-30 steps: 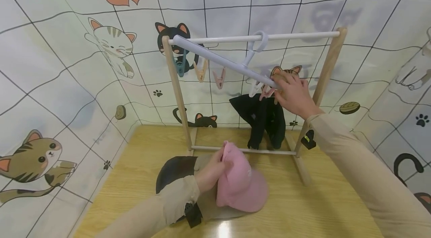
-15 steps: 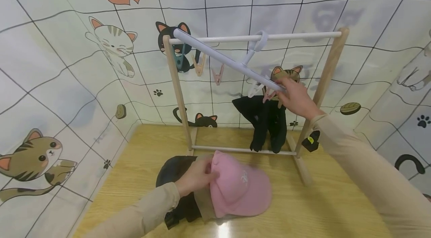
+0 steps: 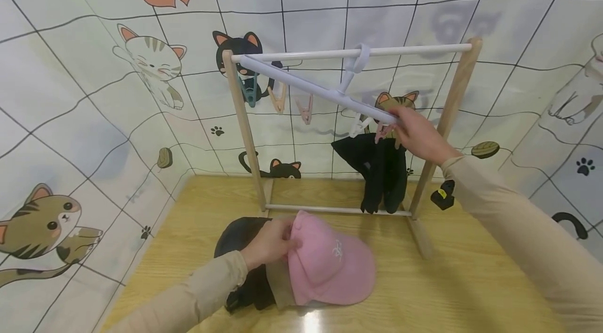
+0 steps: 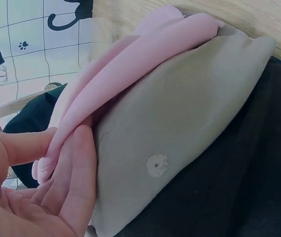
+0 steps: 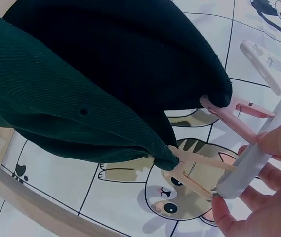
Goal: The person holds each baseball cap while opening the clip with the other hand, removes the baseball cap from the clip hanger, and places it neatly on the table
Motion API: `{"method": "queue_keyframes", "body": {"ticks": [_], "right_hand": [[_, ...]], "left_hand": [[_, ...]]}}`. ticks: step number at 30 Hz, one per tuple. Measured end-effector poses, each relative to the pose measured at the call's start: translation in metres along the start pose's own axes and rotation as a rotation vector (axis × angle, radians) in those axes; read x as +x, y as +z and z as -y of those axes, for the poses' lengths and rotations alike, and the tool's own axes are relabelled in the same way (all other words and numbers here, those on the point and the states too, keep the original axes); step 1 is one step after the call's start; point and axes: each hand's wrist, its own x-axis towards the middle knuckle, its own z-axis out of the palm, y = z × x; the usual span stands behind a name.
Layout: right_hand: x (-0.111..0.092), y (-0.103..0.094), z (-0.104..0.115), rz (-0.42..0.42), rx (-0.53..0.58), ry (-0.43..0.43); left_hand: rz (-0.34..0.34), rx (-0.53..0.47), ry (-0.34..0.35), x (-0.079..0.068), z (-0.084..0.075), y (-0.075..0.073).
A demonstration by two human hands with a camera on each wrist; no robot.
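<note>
Pink cloth is pinched between the thumb and fingers of my left hand (image 3: 270, 243): I have the pink cap (image 3: 325, 265) by its edge, opposite the brim, over a beige cap (image 4: 170, 108) and black cloth (image 4: 244, 153) on the table (image 3: 174, 265). My right hand (image 3: 421, 136) is closed round the lower end of the tilted hanger (image 3: 311, 87), hooked over the rod (image 3: 301, 55). Near those fingers, a peach clip (image 5: 202, 159) bites a green cap (image 5: 46, 89), and a pink clip (image 5: 231, 122) holds dark cloth (image 5: 145, 54).
</note>
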Motion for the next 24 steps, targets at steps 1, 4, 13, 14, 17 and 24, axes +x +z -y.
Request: {"method": "queue_keyframes", "body": {"ticks": [1,4,13,14,17,24], "right_hand": [[0.0,-0.001,0.0,0.003,0.003,0.0],[-0.001,-0.003,-0.001,0.014,0.008,0.005],[-0.008,-0.015,-0.001,0.007,-0.059,0.019],[-0.009,-0.016,-0.001,0.002,-0.067,0.016],[-0.012,-0.02,-0.002,-0.015,-0.093,0.006],[-0.014,-0.029,-0.003,-0.037,-0.118,-0.014]], "left_hand": [[0.001,0.009,-0.003,0.001,0.0,0.0],[0.007,0.028,-0.011,0.002,0.0,-0.001],[0.014,0.099,0.018,0.002,-0.001,-0.009],[0.014,0.099,0.021,0.002,-0.002,-0.01],[-0.009,0.146,0.032,0.001,-0.006,-0.013],[-0.076,0.376,0.083,0.006,-0.016,-0.025]]}}
